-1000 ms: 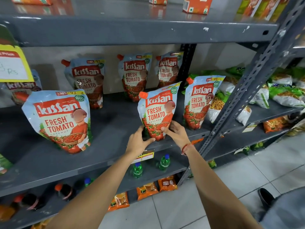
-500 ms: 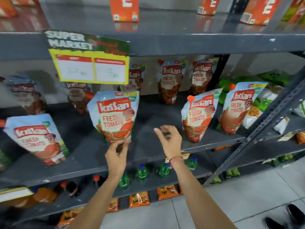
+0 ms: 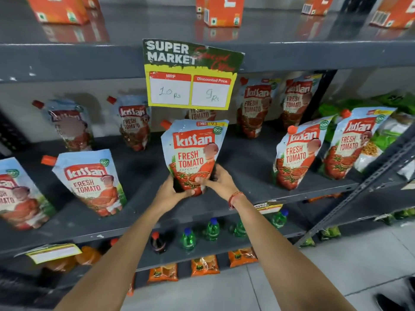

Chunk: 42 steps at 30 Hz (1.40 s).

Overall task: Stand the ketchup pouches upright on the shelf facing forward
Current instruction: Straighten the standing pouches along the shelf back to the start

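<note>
Both hands, left hand [image 3: 173,194] and right hand [image 3: 219,181], had fingers closed round the base of a ketchup pouch [image 3: 194,156] mid-shelf [image 3: 247,158]; neighbouring pouches already stood upright, facing forward.

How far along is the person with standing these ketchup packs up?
Mostly done, it seems. The two blue-and-red ketchup pouches at front right stand upright, labels forward. In hand: the left hand and right hand grip the base of the centre pouch on the grey metal shelf. Left: the front-left pouch looks tilted; the back row is too blurred to judge.
</note>
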Available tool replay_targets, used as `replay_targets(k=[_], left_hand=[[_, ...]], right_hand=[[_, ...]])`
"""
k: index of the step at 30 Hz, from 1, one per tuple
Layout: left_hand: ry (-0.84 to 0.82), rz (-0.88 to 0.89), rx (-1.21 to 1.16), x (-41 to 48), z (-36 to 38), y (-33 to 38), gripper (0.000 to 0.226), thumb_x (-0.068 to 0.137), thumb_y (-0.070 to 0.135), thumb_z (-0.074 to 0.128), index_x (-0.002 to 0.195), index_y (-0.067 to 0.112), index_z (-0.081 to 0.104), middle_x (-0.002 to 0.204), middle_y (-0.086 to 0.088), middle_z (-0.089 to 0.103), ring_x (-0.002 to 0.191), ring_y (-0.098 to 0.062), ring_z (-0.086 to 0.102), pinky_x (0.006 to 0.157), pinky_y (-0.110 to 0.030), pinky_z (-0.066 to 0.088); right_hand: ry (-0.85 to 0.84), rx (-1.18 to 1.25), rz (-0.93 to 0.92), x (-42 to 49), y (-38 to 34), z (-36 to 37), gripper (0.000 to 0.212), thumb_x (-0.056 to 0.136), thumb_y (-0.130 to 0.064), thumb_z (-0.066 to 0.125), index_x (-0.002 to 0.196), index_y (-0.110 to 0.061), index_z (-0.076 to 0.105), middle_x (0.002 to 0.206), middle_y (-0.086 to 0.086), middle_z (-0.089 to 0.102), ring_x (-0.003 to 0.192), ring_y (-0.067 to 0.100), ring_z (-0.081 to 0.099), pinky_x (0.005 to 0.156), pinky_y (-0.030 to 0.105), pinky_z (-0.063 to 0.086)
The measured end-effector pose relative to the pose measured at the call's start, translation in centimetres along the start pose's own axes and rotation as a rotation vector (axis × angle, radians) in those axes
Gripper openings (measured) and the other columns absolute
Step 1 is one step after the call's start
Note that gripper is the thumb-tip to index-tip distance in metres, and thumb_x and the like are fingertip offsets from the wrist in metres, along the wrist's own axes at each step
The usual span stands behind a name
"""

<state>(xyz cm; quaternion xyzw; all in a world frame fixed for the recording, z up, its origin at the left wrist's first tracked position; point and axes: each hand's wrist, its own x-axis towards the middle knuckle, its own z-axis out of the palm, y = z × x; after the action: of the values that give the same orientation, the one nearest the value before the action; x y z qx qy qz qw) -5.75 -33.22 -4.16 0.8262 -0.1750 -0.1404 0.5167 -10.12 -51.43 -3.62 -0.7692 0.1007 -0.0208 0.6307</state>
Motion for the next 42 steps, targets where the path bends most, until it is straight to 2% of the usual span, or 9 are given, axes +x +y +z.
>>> replay_targets(k=[4, 8, 14, 21, 26, 29, 35, 40, 42], left_hand=[[-0.019, 0.019, 0.078, -0.2, 2.5, 1.0, 0.078, 0.069, 0.036, 0.078, 0.135, 0.018, 0.038, 0.134, -0.004, 0.055, 0.122, -0.022, 0.052, 0.1, -0.035, 0.042], [0.007, 0.061, 0.084, -0.3, 5.8, 2.6, 0.077, 0.069, 0.036, 0.078, 0.133, 0.015, 0.041, 0.132, -0.006, 0.057, 0.12, -0.023, 0.054, 0.096, -0.032, 0.043], [0.016, 0.097, 0.088, -0.8, 8.5, 3.4, 0.076, 0.067, 0.038, 0.079, 0.13, 0.014, 0.044, 0.129, -0.007, 0.059, 0.118, -0.024, 0.055, 0.097, -0.036, 0.045], [0.006, 0.087, 0.072, -0.6, 8.7, 3.2, 0.075, 0.067, 0.036, 0.079, 0.13, 0.015, 0.045, 0.129, -0.007, 0.059, 0.119, -0.022, 0.054, 0.091, -0.025, 0.04], [-0.016, 0.087, 0.066, -0.5, 8.5, 3.2, 0.075, 0.069, 0.036, 0.078, 0.132, 0.016, 0.043, 0.13, -0.007, 0.059, 0.119, -0.023, 0.054, 0.096, -0.032, 0.043], [-0.037, 0.086, 0.075, -0.5, 8.4, 3.3, 0.075, 0.07, 0.036, 0.077, 0.133, 0.017, 0.041, 0.131, -0.007, 0.058, 0.12, -0.023, 0.053, 0.099, -0.037, 0.044], [-0.083, 0.082, 0.074, -0.5, 8.1, 3.6, 0.075, 0.074, 0.032, 0.074, 0.137, 0.016, 0.036, 0.134, -0.008, 0.055, 0.124, -0.025, 0.05, 0.1, -0.036, 0.041], [-0.067, 0.066, 0.1, -1.3, 7.9, 3.4, 0.082, 0.075, 0.032, 0.074, 0.142, 0.015, 0.029, 0.142, -0.007, 0.046, 0.13, -0.025, 0.043, 0.104, -0.038, 0.037], [-0.012, 0.07, 0.038, -2.2, 7.5, 2.9, 0.078, 0.076, 0.029, 0.073, 0.141, 0.014, 0.032, 0.142, -0.006, 0.047, 0.13, -0.022, 0.044, 0.104, -0.034, 0.036]], right_hand=[[0.017, -0.034, -0.013, -1.0, 0.7, -2.9, 0.065, 0.064, -0.042, 0.082, 0.12, -0.022, 0.055, 0.118, -0.002, 0.067, 0.109, 0.013, 0.062, 0.096, 0.036, 0.051], [0.044, -0.003, 0.003, -2.1, 1.6, -6.3, 0.053, 0.064, -0.035, 0.083, 0.11, -0.027, 0.058, 0.111, -0.008, 0.068, 0.105, 0.008, 0.064, 0.092, 0.033, 0.054], [0.084, 0.024, 0.027, -4.2, 2.3, -8.7, 0.062, 0.053, -0.052, 0.083, 0.107, -0.035, 0.058, 0.111, -0.013, 0.068, 0.106, 0.004, 0.064, 0.085, 0.021, 0.053], [0.112, 0.022, 0.032, -4.3, 2.8, -8.5, 0.056, 0.066, -0.037, 0.081, 0.114, -0.025, 0.055, 0.115, -0.004, 0.067, 0.11, 0.011, 0.062, 0.095, 0.031, 0.05], [0.127, 0.025, 0.035, -4.5, 2.7, -8.2, 0.053, 0.071, -0.032, 0.08, 0.115, -0.026, 0.053, 0.114, -0.006, 0.065, 0.108, 0.007, 0.061, 0.094, 0.027, 0.048], [0.134, 0.012, 0.034, -4.7, 2.5, -8.0, 0.053, 0.071, -0.035, 0.079, 0.116, -0.026, 0.053, 0.113, -0.009, 0.065, 0.107, 0.003, 0.06, 0.093, 0.025, 0.047], [0.159, -0.008, 0.062, -5.2, 2.1, -7.5, 0.066, 0.07, -0.04, 0.078, 0.125, -0.017, 0.051, 0.126, 0.004, 0.063, 0.117, 0.016, 0.058, 0.105, 0.04, 0.045], [0.294, -0.002, 0.116, -6.4, 2.1, -6.3, 0.085, 0.066, -0.047, 0.079, 0.135, -0.013, 0.044, 0.135, 0.007, 0.056, 0.125, 0.02, 0.052, 0.108, 0.043, 0.042], [0.382, -0.017, 0.116, -7.3, 2.2, -5.3, 0.079, 0.066, -0.049, 0.079, 0.131, -0.015, 0.049, 0.131, 0.005, 0.059, 0.12, 0.018, 0.055, 0.105, 0.04, 0.045]])
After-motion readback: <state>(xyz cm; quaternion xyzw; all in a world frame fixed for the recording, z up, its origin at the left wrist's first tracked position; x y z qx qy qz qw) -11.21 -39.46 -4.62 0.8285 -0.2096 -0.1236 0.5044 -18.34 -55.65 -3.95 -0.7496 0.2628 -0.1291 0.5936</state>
